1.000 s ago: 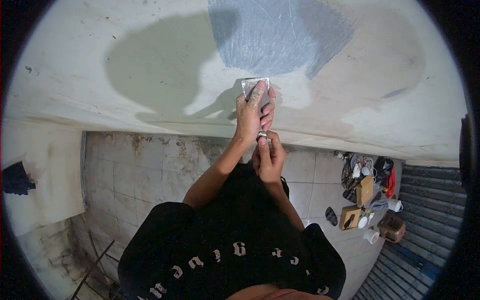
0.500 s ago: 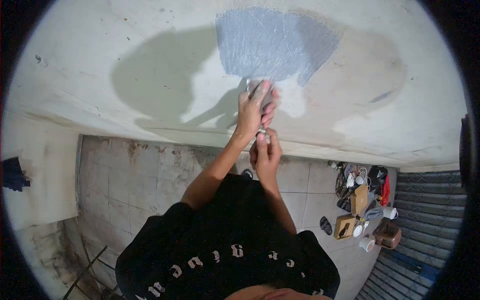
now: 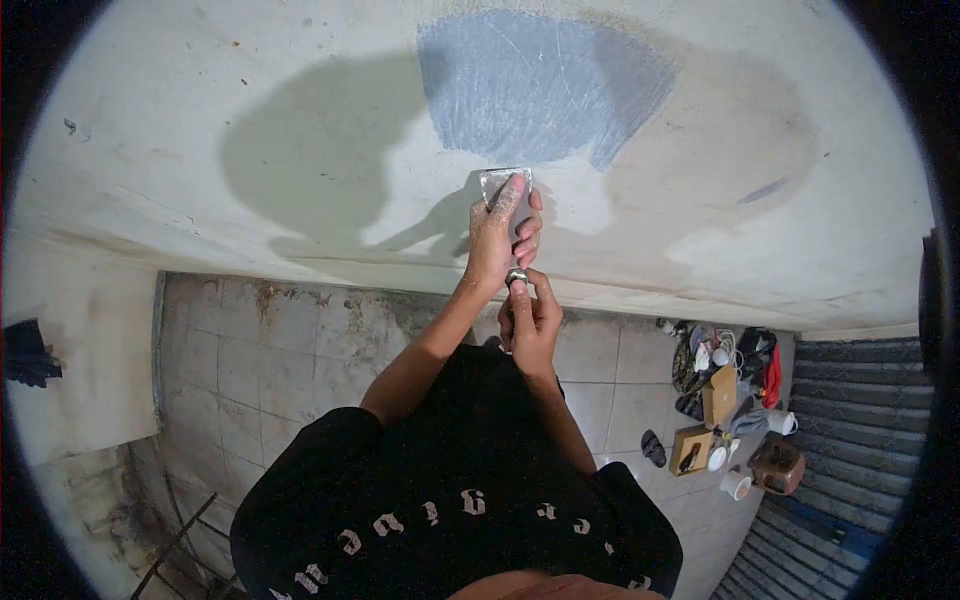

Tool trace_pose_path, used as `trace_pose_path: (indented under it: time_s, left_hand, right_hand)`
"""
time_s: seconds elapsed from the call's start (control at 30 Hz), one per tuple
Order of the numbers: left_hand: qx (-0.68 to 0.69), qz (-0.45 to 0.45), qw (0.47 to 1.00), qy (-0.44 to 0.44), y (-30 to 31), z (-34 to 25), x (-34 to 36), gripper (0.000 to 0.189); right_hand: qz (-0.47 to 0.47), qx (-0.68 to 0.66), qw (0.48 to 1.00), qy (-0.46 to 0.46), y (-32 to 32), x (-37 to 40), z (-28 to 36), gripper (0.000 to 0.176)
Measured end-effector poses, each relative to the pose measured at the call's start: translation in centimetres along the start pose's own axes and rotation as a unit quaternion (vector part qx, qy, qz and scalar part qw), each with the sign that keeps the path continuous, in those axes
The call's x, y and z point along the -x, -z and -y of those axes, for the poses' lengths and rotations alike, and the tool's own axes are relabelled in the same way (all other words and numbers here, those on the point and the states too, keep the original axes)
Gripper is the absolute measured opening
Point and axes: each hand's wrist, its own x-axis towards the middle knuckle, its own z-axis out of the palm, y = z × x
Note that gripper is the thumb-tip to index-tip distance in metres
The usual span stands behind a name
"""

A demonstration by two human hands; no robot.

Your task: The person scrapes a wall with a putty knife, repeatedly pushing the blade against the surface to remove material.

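A metal scraper [image 3: 520, 215] is held in both of my hands against the pale wall [image 3: 330, 150], its blade edge just below a grey-blue patch. My left hand [image 3: 490, 240] grips the blade part, thumb along its face and fingers curled at its right side. White dust coats that thumb. Close below it, my right hand [image 3: 531, 318] is closed round the handle, next to a shiny metal collar. Most of the handle is hidden by the fingers. The grey-blue patch [image 3: 540, 90] is streaked with light scratch lines.
Tiled floor [image 3: 260, 370] lies below the wall. At the right are a cardboard box [image 3: 719, 397], a white bucket [image 3: 735, 486], a brown container [image 3: 777, 467], a sandal [image 3: 652, 448] and cables, beside a ribbed shutter [image 3: 850, 430]. Metal bars [image 3: 180, 535] stand at lower left.
The scraper and both hands have shifted slightly down and left, so the blade sits a little below the patch's lower edge. Both hands have kept their hold.
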Motion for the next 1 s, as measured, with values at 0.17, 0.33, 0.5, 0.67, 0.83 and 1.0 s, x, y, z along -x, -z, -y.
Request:
trace_pose_path:
  time_s: [0.17, 0.33, 0.5, 0.67, 0.83, 1.0]
  left_hand:
    - [-0.038, -0.006, 0.999, -0.007, -0.7, -0.8, 0.2, 0.044]
    - [-0.054, 0.035, 0.997, -0.037, -3.4, -2.9, -0.1, 0.041]
    - [-0.059, 0.013, 0.998, -0.012, -1.3, -0.4, -0.5, 0.04]
    - [-0.05, 0.053, 0.997, -0.029, -3.3, -1.9, -0.6, 0.042]
    - [-0.074, 0.024, 0.996, -0.038, -1.5, -0.3, -0.7, 0.041]
    - [-0.059, 0.004, 0.998, 0.03, 3.2, 4.5, -0.8, 0.045]
  right_hand:
    - [-0.013, -0.01, 1.0, -0.008, -0.7, 0.2, 1.7, 0.022]
    - [-0.043, -0.005, 0.996, 0.082, -1.7, -1.4, 3.3, 0.023]
    - [-0.055, 0.01, 0.997, 0.055, -0.6, -0.5, -0.7, 0.024]
    - [-0.058, -0.009, 0.997, 0.048, -0.8, -0.9, 2.3, 0.024]
    - [-0.061, -0.012, 0.997, 0.036, -0.8, -0.8, -0.1, 0.02]
    - [-0.008, 0.043, 0.997, -0.066, 2.1, 0.6, -2.9, 0.021]
